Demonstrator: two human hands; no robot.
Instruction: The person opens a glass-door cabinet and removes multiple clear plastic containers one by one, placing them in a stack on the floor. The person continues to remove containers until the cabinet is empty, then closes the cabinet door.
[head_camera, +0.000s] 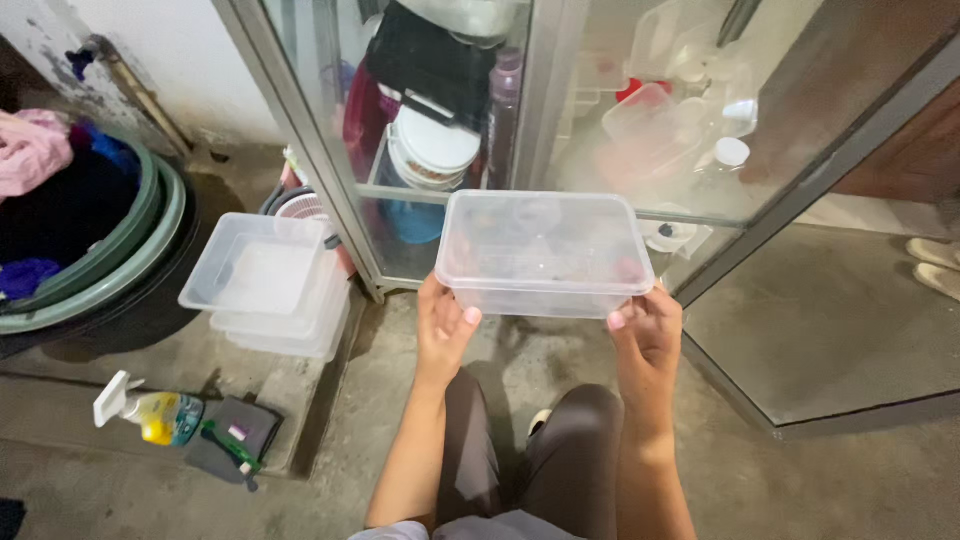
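A clear rectangular plastic container (543, 250) is held up in front of a glass-fronted cabinet (360, 215). My left hand (443, 330) grips its near left corner from below, thumb on the wall. My right hand (646, 335) grips the near right corner the same way. The container looks empty. My knees in dark trousers are below the hands.
A stack of clear plastic tubs (268, 285) sits on the floor to the left. Green basins with clothes (120, 250) stand further left. A spray bottle (150, 412) and a dark cloth (240, 435) lie near the front left. The cabinet door (830, 330) stands open on the right.
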